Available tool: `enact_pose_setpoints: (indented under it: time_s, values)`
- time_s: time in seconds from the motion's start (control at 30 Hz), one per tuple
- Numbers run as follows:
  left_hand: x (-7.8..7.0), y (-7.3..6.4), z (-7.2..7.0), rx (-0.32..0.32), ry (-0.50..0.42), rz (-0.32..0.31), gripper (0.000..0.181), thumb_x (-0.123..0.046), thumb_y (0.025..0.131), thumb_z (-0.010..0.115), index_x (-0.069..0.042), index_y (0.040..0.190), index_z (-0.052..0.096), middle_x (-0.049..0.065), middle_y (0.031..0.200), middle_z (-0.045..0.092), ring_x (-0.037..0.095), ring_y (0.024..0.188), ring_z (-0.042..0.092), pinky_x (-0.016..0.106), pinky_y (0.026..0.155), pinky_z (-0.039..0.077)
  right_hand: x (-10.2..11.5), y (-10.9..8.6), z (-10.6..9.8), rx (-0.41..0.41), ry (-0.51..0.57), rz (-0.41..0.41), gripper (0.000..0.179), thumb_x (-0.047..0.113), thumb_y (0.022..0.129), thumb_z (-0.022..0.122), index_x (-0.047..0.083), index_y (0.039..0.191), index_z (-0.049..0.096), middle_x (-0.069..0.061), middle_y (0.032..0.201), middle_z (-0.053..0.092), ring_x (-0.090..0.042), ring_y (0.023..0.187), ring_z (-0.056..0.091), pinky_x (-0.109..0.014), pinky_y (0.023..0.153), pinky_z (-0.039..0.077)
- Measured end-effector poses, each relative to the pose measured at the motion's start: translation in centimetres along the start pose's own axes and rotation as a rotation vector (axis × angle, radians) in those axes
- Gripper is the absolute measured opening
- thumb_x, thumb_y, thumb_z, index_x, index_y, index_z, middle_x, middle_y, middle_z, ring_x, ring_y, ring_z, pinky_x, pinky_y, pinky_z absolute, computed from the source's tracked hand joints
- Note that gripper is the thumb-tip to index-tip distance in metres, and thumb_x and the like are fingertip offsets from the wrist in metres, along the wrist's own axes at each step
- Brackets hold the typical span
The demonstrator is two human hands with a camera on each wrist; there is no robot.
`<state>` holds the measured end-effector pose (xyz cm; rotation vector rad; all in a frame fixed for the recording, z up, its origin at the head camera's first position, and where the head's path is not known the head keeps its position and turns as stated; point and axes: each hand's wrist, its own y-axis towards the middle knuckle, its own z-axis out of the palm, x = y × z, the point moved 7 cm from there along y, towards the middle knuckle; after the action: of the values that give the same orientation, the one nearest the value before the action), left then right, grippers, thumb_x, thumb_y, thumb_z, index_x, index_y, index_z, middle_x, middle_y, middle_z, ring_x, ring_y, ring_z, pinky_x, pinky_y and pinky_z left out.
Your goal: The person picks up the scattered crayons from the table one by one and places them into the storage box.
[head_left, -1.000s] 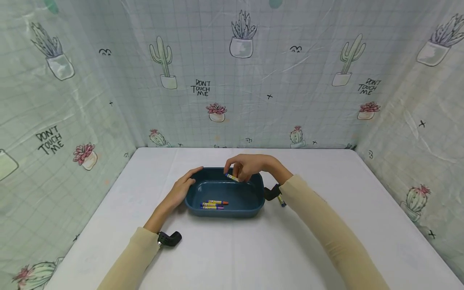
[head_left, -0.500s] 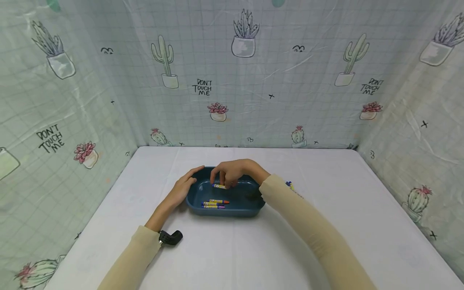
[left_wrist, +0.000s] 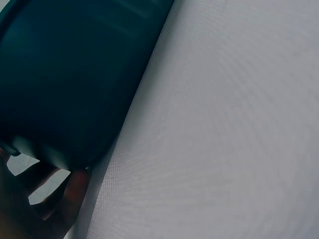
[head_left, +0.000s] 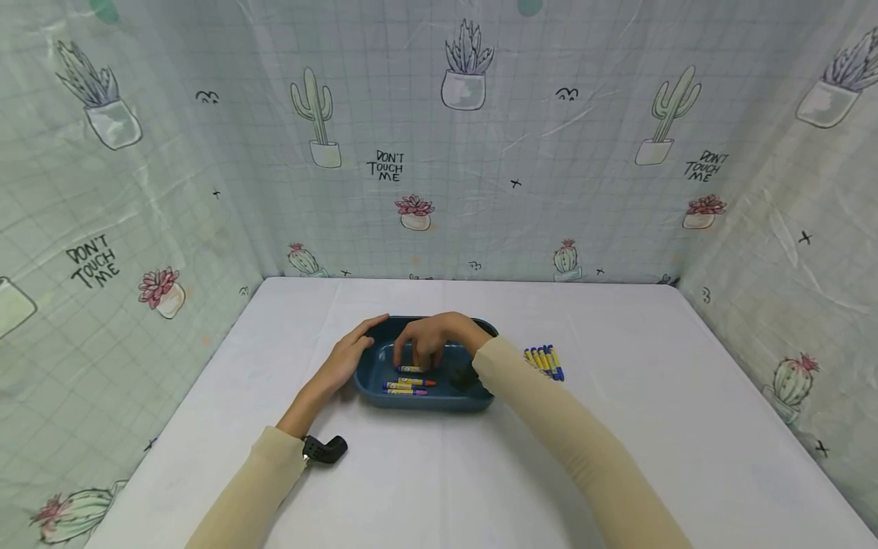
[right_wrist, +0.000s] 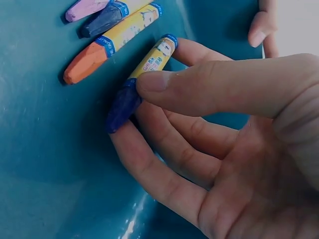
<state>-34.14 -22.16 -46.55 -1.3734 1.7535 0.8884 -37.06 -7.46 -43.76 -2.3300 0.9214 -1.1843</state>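
A dark teal tray (head_left: 425, 407) stands on the white table. My left hand (head_left: 341, 362) holds its left end, the thumb over the rim and the fingers along the outer wall (left_wrist: 77, 186). Low inside the tray, my right hand (head_left: 427, 341) pinches a dark blue crayon (right_wrist: 149, 64) with a yellow wrapper between thumb and fingers. Beside it on the tray floor lie an orange crayon (right_wrist: 87, 62), a dark navy crayon (right_wrist: 99, 21) and a lilac crayon (right_wrist: 85, 8), roughly side by side.
To the right of the tray, several yellow-and-blue crayons (head_left: 545, 362) lie in a row on the table (head_left: 617, 335), partly behind the right sleeve (head_left: 549, 412). A patterned cloth (head_left: 507, 229) hangs at the back and sides.
My right hand has moved left and down into the tray with the crayon, toward the other three. The crayon row on the right has come into view. My left hand stays put.
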Motion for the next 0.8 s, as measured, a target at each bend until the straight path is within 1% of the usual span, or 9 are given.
enact_pose_setpoints:
  time_s: [0.23, 0.4, 0.5, 0.7, 0.8]
  values:
    - [0.3, -0.2, 0.2, 0.002, -0.016, 0.009, 0.052, -0.017, 0.108, 0.034, -0.029, 0.158, 0.043, 0.003, 0.169, 0.035, 0.034, 0.16, 0.023, 0.063, 0.128, 0.015, -0.1, 0.6, 0.7, 0.024, 0.007, 0.013, 0.049, -0.006, 0.093, 0.065, 0.02, 0.135, 0.066, -0.005, 0.107, 0.07, -0.013, 0.089, 0.066, -0.038, 0.079, 0.062]
    - [0.4, -0.4, 0.3, 0.004, -0.016, 0.014, 0.053, -0.018, 0.108, 0.033, -0.03, 0.158, 0.042, 0.003, 0.169, 0.035, 0.035, 0.16, 0.022, 0.064, 0.128, 0.015, 0.0, 0.8, 1.0, 0.027, -0.003, 0.012, 0.048, -0.005, 0.094, 0.065, 0.019, 0.134, 0.064, -0.004, 0.102, 0.068, -0.013, 0.084, 0.063, -0.037, 0.076, 0.06]
    - [0.4, -0.4, 0.3, 0.004, -0.022, 0.02, 0.052, -0.018, 0.108, 0.034, -0.03, 0.158, 0.042, 0.003, 0.169, 0.035, 0.035, 0.16, 0.022, 0.065, 0.128, 0.014, 0.1, 0.8, 1.1, 0.019, 0.002, 0.012, 0.047, -0.007, 0.093, 0.064, 0.019, 0.133, 0.066, -0.005, 0.102, 0.068, -0.014, 0.084, 0.064, -0.038, 0.078, 0.06]
    - [0.3, -0.5, 0.3, 0.007, -0.019, 0.032, 0.052, -0.018, 0.108, 0.034, -0.029, 0.158, 0.042, 0.003, 0.169, 0.035, 0.034, 0.16, 0.022, 0.064, 0.128, 0.014, 0.0, 0.8, 1.2, 0.018, 0.033, 0.01, 0.046, -0.007, 0.094, 0.064, 0.018, 0.132, 0.066, -0.008, 0.105, 0.07, -0.017, 0.089, 0.068, -0.042, 0.086, 0.063]
    - [0.2, -0.6, 0.2, 0.006, -0.02, 0.032, 0.053, -0.017, 0.108, 0.034, -0.029, 0.158, 0.042, 0.003, 0.169, 0.035, 0.034, 0.16, 0.022, 0.064, 0.128, 0.014, 0.0, 0.8, 1.3, 0.017, 0.049, 0.004, 0.046, -0.007, 0.093, 0.066, 0.017, 0.132, 0.067, -0.009, 0.105, 0.071, -0.018, 0.09, 0.069, -0.042, 0.086, 0.063]
